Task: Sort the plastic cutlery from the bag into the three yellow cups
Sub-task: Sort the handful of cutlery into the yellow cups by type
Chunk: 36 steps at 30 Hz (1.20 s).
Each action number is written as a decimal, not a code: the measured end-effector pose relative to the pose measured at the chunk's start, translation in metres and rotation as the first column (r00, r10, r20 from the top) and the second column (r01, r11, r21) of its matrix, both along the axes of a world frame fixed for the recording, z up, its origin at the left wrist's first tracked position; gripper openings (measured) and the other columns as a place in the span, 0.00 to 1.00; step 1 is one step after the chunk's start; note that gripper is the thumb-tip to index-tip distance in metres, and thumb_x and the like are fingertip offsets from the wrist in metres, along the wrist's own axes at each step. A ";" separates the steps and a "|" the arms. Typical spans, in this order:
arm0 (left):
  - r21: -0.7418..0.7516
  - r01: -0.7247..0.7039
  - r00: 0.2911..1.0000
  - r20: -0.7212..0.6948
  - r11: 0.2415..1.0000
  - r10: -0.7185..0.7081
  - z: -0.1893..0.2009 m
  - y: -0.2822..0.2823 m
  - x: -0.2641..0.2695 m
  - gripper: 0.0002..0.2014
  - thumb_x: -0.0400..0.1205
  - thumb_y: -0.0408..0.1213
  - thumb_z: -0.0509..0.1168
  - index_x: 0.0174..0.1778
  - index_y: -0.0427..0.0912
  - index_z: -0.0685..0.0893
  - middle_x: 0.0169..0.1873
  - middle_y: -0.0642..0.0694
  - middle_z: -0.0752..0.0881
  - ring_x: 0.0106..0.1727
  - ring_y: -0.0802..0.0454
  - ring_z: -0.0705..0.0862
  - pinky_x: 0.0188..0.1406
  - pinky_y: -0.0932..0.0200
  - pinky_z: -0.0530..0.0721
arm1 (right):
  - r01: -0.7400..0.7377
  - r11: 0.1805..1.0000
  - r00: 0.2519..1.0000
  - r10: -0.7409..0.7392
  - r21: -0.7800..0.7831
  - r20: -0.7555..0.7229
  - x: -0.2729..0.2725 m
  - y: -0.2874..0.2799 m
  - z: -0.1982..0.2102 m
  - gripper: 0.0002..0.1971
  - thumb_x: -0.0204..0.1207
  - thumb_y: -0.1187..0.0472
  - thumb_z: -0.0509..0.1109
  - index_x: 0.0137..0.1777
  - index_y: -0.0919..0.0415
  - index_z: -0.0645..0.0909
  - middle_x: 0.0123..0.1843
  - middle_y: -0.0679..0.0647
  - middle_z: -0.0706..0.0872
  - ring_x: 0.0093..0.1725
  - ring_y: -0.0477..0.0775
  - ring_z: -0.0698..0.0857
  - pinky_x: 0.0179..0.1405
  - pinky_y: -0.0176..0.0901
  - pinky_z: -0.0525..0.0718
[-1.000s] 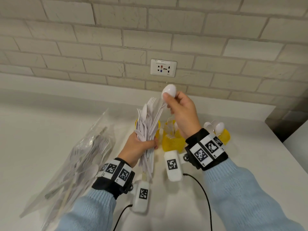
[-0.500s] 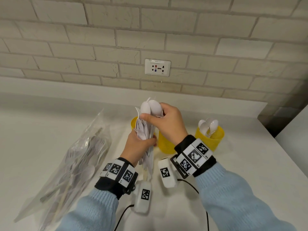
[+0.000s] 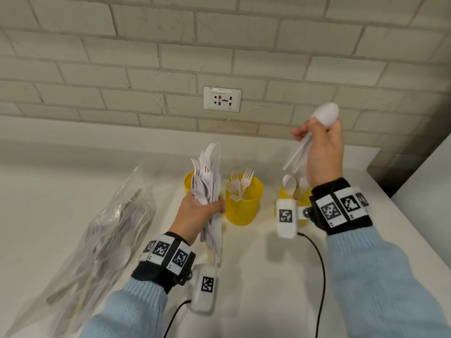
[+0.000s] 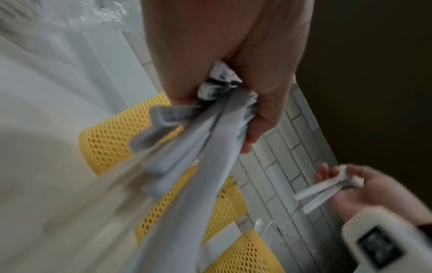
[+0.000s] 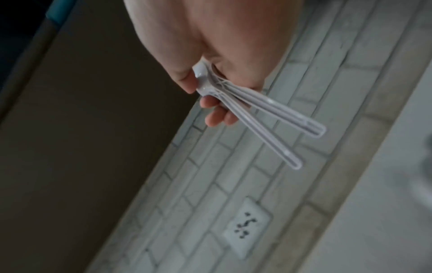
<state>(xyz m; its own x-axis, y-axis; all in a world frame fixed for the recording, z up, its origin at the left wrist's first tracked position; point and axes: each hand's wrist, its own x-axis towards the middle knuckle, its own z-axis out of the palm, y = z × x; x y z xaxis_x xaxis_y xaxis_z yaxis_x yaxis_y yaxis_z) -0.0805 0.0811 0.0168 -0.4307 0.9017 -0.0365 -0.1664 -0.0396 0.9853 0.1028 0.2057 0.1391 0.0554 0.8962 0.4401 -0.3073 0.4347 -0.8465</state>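
My left hand (image 3: 197, 213) grips an upright bundle of white plastic cutlery (image 3: 208, 181) in front of the left yellow cup (image 3: 189, 180); the same bundle (image 4: 194, 140) fills the left wrist view. My right hand (image 3: 322, 147) is raised above the right yellow cup (image 3: 284, 193) and pinches two white spoons (image 3: 325, 114), bowls up and handles pointing down-left. Their handles (image 5: 268, 122) splay apart in the right wrist view. The middle yellow cup (image 3: 244, 206) holds forks. The right cup holds spoons.
A clear plastic bag (image 3: 97, 235) with more white cutlery lies on the white counter (image 3: 256, 264) at the left. A brick wall with a socket plate (image 3: 222, 98) runs behind the cups. The counter ends at the right, beside a dark gap.
My right hand took two spoons from the bundle in my left hand and swung them up and to the right, above the right cup. My left hand stayed in place.
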 end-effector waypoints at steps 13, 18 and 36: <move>0.149 0.179 0.975 0.106 0.972 -0.196 0.015 0.002 0.012 0.11 0.70 0.24 0.72 0.47 0.36 0.84 0.36 0.42 0.88 0.36 0.47 0.87 0.38 0.57 0.85 | 0.223 0.972 0.852 -0.228 0.066 0.471 0.032 0.016 -0.083 0.19 0.74 0.57 0.73 0.65 0.53 0.79 0.61 0.52 0.83 0.62 0.46 0.81 0.66 0.40 0.76; 0.150 0.178 0.978 0.086 0.972 -0.192 0.016 0.002 0.015 0.12 0.74 0.20 0.71 0.50 0.35 0.82 0.32 0.46 0.88 0.34 0.48 0.87 0.37 0.58 0.86 | -0.199 0.979 0.857 0.153 0.042 0.493 -0.008 -0.024 -0.052 0.05 0.69 0.62 0.77 0.41 0.52 0.85 0.39 0.51 0.87 0.40 0.46 0.82 0.46 0.43 0.81; 0.199 0.094 0.988 0.105 0.975 -0.117 0.024 -0.018 -0.006 0.17 0.73 0.25 0.69 0.58 0.39 0.82 0.37 0.49 0.92 0.37 0.54 0.90 0.36 0.63 0.86 | -0.491 0.788 0.686 0.612 -0.371 0.394 -0.076 -0.055 -0.048 0.03 0.76 0.69 0.68 0.43 0.62 0.80 0.31 0.50 0.84 0.26 0.39 0.83 0.26 0.34 0.81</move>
<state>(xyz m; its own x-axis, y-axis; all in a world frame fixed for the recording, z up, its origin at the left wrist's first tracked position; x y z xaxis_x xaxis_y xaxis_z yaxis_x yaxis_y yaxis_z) -0.0862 0.0631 0.0406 -0.3360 0.9367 0.0988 -0.2916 -0.2031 0.9347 0.0265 0.1510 0.0910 -0.6388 0.7671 0.0598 0.0306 0.1030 -0.9942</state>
